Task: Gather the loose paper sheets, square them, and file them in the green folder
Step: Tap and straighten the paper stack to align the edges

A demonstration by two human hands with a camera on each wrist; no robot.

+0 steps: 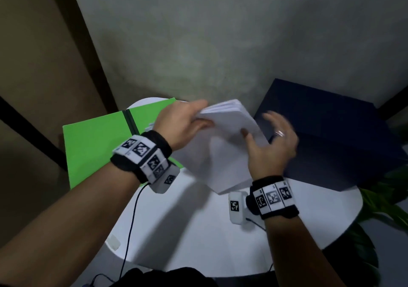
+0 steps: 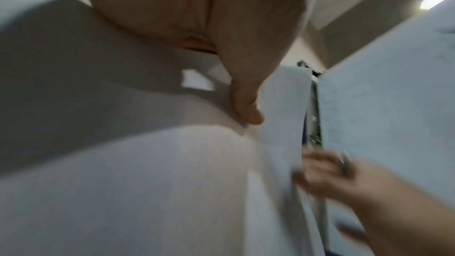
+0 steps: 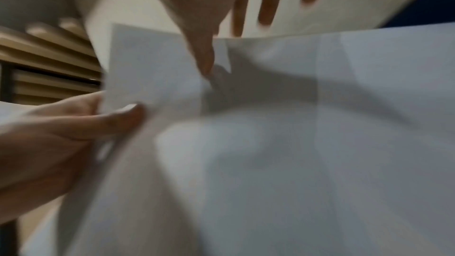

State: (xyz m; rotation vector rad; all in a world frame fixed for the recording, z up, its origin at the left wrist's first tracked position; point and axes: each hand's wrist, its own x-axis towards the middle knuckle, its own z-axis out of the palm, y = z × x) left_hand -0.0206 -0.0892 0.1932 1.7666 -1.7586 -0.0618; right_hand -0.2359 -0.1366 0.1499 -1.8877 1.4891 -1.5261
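Note:
A stack of white paper sheets is held tilted above the round white table, its lower edge close to the tabletop. My left hand grips the stack's upper left corner, thumb on the front and fingers behind. My right hand is at the stack's right side with fingers spread and blurred, its thumb touching the front sheet. The green folder lies open on the table to the left. In the right wrist view the paper sheets fill the frame, with my left hand pinching them.
A dark blue box stands on the table's right side, close behind my right hand. A green plant sits beyond the right edge. A black cable hangs from my left wrist across the table front.

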